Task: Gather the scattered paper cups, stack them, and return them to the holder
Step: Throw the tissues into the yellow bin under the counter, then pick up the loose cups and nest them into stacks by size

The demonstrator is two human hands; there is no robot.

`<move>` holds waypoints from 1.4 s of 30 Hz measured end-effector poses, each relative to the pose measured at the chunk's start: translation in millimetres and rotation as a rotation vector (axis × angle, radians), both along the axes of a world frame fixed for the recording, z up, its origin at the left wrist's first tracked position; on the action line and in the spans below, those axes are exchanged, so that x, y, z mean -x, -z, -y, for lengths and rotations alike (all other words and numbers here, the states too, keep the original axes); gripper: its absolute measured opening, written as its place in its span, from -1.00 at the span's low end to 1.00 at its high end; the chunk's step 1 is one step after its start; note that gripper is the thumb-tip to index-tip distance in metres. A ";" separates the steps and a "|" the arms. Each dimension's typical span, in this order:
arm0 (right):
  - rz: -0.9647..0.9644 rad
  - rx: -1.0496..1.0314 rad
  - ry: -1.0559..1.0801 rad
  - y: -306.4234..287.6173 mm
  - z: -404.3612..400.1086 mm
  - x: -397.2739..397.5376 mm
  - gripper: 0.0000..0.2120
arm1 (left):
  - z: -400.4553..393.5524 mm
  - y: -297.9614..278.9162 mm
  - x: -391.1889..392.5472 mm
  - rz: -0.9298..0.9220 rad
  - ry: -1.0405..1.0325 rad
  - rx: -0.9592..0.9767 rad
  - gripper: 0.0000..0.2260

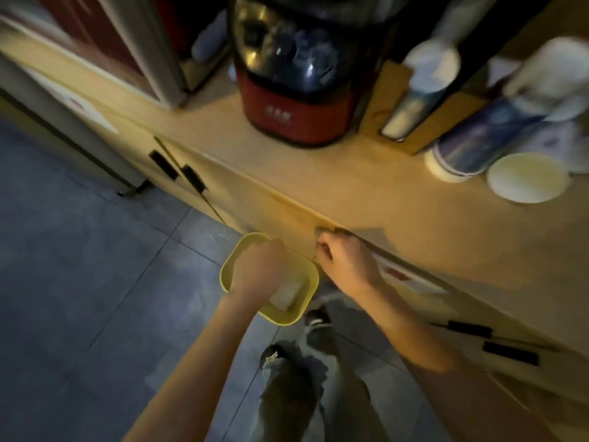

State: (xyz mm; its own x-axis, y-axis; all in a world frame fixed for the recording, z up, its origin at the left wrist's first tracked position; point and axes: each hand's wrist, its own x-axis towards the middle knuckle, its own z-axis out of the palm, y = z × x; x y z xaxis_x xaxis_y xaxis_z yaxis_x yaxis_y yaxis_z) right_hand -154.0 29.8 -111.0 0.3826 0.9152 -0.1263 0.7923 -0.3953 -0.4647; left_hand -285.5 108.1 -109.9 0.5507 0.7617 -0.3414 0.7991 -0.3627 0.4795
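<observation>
Blurred paper cups lie at the counter's far right. A blue-patterned stack of cups (475, 145) rests on its side, and a single cup (527, 178) shows its white rim beside it. More white cups (548, 78) stand behind them. A wooden holder (389, 100) carries a tilted column of cups (417, 90). My left hand (259, 269) is closed on the rim of a yellow bin (306, 301) held below the counter's edge; something white lies inside it. My right hand (344, 260) is curled against the counter's front edge (287, 199), far from the cups.
A red and black appliance (296, 90) stands at the back of the wooden counter. Cabinet doors with black handles (178, 170) run below the edge. My legs and shoes (306, 346) are on the grey tiled floor, close to the cabinet.
</observation>
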 end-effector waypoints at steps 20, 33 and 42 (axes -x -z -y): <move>-0.188 -0.252 0.856 -141.0 178.5 -258.5 -0.84 | 113.6 -137.2 -275.4 0.335 0.475 -0.066 -0.61; -0.891 -0.392 1.314 -108.6 169.7 -370.8 -0.82 | 110.2 -112.3 -371.5 0.022 0.348 -0.131 -0.30; -1.292 -0.418 1.433 -96.2 122.5 -412.3 -0.58 | 73.7 -121.5 -439.2 0.211 0.248 -0.240 -0.39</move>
